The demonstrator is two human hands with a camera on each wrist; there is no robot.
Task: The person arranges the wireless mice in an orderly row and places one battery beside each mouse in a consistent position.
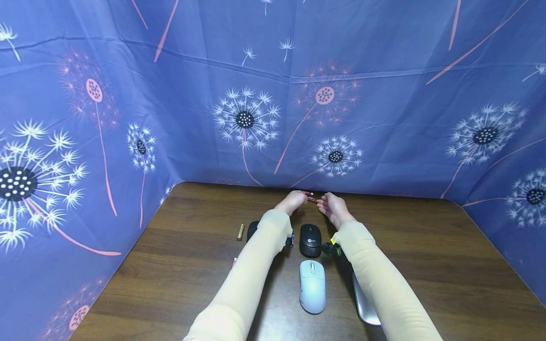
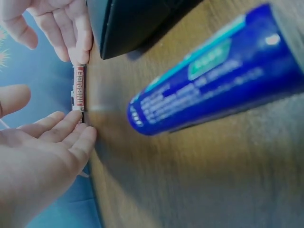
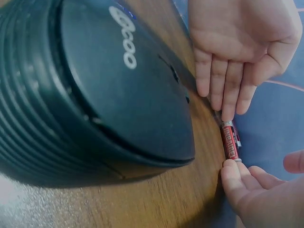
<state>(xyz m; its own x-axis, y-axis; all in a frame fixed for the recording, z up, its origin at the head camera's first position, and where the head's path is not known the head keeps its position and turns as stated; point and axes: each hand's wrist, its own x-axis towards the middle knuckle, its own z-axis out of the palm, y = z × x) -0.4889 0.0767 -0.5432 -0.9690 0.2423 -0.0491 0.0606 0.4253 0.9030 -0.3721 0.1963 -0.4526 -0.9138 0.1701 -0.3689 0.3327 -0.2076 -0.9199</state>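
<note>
At the table's far edge, a red battery [image 1: 313, 200] with pale lettering lies between the fingertips of my two hands. My left hand [image 1: 292, 201] touches one end with nearly straight fingers, its thumb held apart. From the other side, the straight fingertips of my right hand [image 1: 336, 208] meet the opposite end. A second red battery [image 1: 308, 193] lies just behind, partly hidden. The right wrist view shows the lettered battery [image 3: 231, 142] close up, with the left hand [image 3: 242, 42] palm-side visible above it and the right hand [image 3: 266, 194] below.
A black mouse [image 1: 310, 240] and a white mouse [image 1: 312, 286] sit between my forearms. A silver object [image 1: 366, 303] is partly under the right arm. Left of the left arm are a gold battery [image 1: 241, 232] and a red-ended piece [image 1: 234, 261]. A blue printed cylinder [image 2: 204, 76] fills the left wrist view.
</note>
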